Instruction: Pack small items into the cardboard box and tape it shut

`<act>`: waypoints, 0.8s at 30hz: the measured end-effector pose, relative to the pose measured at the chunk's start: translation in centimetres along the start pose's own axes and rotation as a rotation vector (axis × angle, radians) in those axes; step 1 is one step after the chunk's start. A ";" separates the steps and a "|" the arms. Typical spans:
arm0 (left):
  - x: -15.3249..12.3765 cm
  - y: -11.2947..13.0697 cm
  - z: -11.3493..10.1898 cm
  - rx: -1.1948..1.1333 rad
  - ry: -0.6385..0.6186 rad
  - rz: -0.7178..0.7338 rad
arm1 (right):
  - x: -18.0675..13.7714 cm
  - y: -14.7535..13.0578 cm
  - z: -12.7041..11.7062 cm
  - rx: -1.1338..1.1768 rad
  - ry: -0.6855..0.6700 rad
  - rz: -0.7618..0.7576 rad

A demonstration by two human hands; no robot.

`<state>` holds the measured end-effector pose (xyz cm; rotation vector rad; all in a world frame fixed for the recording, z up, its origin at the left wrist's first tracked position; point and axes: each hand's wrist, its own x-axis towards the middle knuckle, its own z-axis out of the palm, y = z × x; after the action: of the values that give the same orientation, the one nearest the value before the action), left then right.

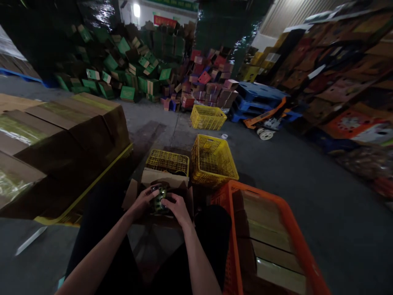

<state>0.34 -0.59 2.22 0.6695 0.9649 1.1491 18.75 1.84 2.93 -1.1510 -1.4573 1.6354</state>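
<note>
Leftmost, big brown cartons (61, 131) stand on a yellow pallet. Next, the left hand (143, 201) and right hand (177, 209) have their fingers clenched around a small greenish item (159, 200) over an open cardboard box (159, 180). Behind are yellow crates (211, 159); right, an orange crate (276, 229) is cut off. The item is too dark to identify.

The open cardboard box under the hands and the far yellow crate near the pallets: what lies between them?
In the head view, two nearer yellow crates, then bare floor.
</note>
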 end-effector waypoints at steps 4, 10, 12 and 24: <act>0.8 -0.3 -0.7 -0.074 0.110 -0.011 | 0.1 0.1 0.1 0.148 0.060 0.023; 1.4 -0.7 -1.7 -0.221 0.216 0.026 | 0.1 0.5 0.2 0.234 -0.044 0.097; 1.3 -0.7 -1.9 -0.214 0.209 0.017 | 0.2 0.9 0.2 0.242 0.016 0.091; 1.5 -0.7 -2.3 -0.253 0.289 -0.015 | 1.0 2.5 -0.6 0.165 0.268 0.028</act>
<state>-1.19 0.55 0.18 0.2964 1.0405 1.3511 19.07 2.56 0.30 -1.2464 -1.1216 1.5212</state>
